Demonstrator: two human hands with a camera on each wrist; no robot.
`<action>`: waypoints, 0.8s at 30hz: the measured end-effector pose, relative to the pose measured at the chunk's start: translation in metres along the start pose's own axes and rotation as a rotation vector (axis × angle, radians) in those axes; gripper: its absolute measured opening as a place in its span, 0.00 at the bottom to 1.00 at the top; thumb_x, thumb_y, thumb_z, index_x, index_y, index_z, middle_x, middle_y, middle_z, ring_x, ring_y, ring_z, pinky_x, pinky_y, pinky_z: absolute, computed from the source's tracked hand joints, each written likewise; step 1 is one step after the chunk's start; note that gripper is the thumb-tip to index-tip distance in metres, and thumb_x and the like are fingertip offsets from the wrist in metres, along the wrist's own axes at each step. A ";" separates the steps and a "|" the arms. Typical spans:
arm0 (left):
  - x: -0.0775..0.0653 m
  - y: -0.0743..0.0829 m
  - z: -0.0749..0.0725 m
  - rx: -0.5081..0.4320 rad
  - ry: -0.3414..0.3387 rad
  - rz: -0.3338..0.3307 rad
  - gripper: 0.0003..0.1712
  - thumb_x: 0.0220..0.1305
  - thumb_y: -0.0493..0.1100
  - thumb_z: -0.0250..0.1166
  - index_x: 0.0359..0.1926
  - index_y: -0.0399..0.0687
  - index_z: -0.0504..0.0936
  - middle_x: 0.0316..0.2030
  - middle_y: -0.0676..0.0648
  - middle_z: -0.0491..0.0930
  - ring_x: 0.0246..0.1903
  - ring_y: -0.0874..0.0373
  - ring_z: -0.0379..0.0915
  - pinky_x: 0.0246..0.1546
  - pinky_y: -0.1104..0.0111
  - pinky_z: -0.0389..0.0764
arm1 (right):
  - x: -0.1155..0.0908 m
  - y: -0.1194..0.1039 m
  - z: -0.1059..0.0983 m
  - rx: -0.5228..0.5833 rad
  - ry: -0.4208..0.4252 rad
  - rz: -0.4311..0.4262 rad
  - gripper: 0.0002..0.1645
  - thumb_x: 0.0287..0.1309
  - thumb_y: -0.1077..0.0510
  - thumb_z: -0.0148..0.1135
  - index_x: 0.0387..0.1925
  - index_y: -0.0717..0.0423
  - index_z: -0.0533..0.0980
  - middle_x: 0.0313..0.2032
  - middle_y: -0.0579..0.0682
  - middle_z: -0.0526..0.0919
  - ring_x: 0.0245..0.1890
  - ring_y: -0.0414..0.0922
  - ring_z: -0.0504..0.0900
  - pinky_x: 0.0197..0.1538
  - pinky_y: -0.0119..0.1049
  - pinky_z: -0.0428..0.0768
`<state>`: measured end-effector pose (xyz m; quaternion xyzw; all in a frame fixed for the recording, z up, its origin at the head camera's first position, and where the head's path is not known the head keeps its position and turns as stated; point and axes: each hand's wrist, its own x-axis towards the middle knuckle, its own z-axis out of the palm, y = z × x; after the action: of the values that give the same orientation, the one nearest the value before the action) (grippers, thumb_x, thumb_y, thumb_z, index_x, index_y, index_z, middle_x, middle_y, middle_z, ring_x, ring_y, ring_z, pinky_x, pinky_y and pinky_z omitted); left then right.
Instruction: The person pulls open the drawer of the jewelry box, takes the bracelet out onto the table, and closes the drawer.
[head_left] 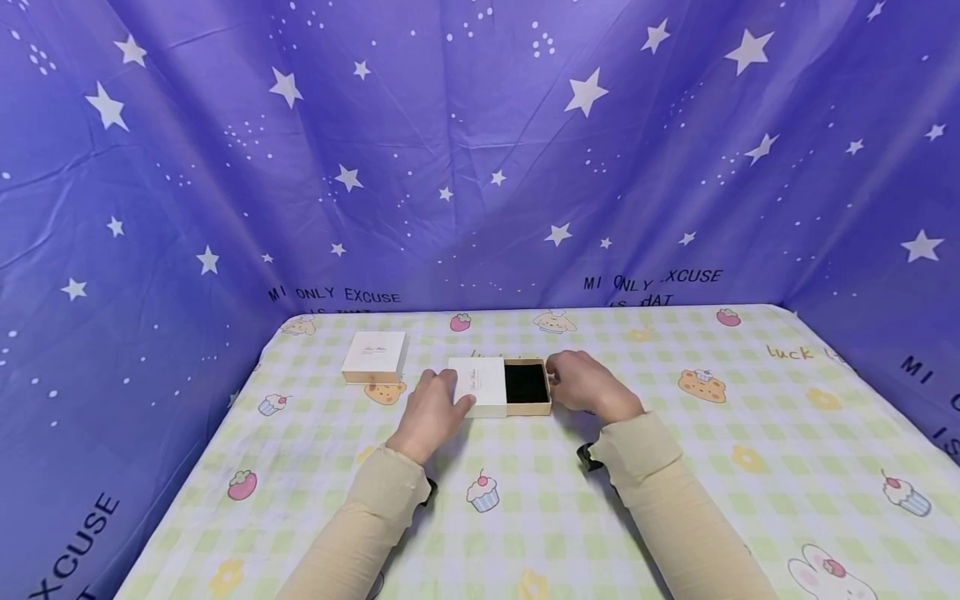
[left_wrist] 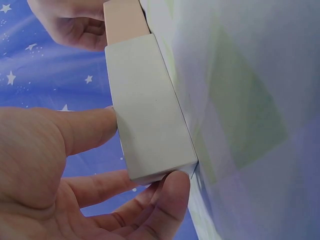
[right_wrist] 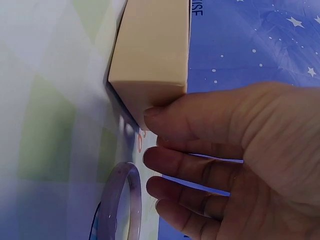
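A white slide-out gift box (head_left: 477,387) lies on the table with its tan drawer (head_left: 528,409) pulled partway out to the right, showing a black lining (head_left: 527,383). My left hand (head_left: 433,410) grips the white sleeve at its left end; in the left wrist view the thumb (left_wrist: 92,127) is on one edge and the fingers curl round the end. At the drawer's outer end is my right hand (head_left: 592,386), thumb (right_wrist: 185,117) and index finger pinching there. A pale purple bangle (right_wrist: 111,207) rests on the table close to the right fingers, mostly hidden in the head view.
A second white box (head_left: 377,350) with a tan front stands to the left, behind the left hand. The table has a green-and-white checked cloth (head_left: 570,508) with cartoon prints. Purple star-patterned curtains (head_left: 465,125) hang behind and at both sides.
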<state>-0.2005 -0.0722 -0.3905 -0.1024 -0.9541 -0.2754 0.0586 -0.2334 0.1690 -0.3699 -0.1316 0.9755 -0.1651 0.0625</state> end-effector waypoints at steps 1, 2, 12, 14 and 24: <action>0.000 0.000 0.000 0.000 0.001 0.000 0.22 0.60 0.47 0.67 0.49 0.35 0.78 0.38 0.38 0.73 0.34 0.49 0.70 0.40 0.56 0.75 | 0.000 0.000 0.000 0.000 0.000 0.000 0.08 0.56 0.64 0.58 0.39 0.59 0.78 0.40 0.54 0.79 0.34 0.48 0.73 0.43 0.44 0.72; 0.000 0.000 0.000 0.000 0.001 0.000 0.22 0.60 0.47 0.67 0.48 0.35 0.78 0.38 0.38 0.73 0.34 0.49 0.70 0.40 0.56 0.75 | 0.000 0.000 0.000 0.000 0.000 -0.001 0.08 0.56 0.65 0.57 0.39 0.59 0.78 0.39 0.54 0.79 0.34 0.47 0.72 0.42 0.44 0.71; 0.000 0.000 0.000 0.006 0.000 0.008 0.23 0.60 0.47 0.67 0.49 0.34 0.78 0.37 0.39 0.74 0.33 0.50 0.68 0.37 0.59 0.75 | 0.000 -0.001 0.000 0.005 -0.004 -0.002 0.06 0.58 0.63 0.57 0.38 0.59 0.77 0.33 0.52 0.77 0.33 0.48 0.72 0.41 0.43 0.70; 0.001 0.000 0.000 0.008 0.003 0.010 0.22 0.60 0.47 0.67 0.48 0.34 0.78 0.37 0.39 0.74 0.33 0.50 0.68 0.37 0.59 0.75 | 0.000 -0.001 0.000 0.006 -0.002 -0.002 0.09 0.58 0.63 0.57 0.40 0.60 0.78 0.36 0.52 0.78 0.34 0.47 0.72 0.44 0.44 0.72; 0.001 -0.001 0.000 0.005 0.009 0.009 0.21 0.60 0.47 0.67 0.47 0.35 0.78 0.37 0.39 0.73 0.33 0.49 0.69 0.38 0.57 0.75 | 0.001 -0.003 0.001 -0.006 -0.003 -0.020 0.04 0.56 0.63 0.59 0.35 0.59 0.77 0.29 0.50 0.75 0.30 0.47 0.71 0.39 0.42 0.69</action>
<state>-0.2015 -0.0724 -0.3909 -0.1052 -0.9540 -0.2732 0.0642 -0.2341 0.1657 -0.3695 -0.1419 0.9745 -0.1627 0.0620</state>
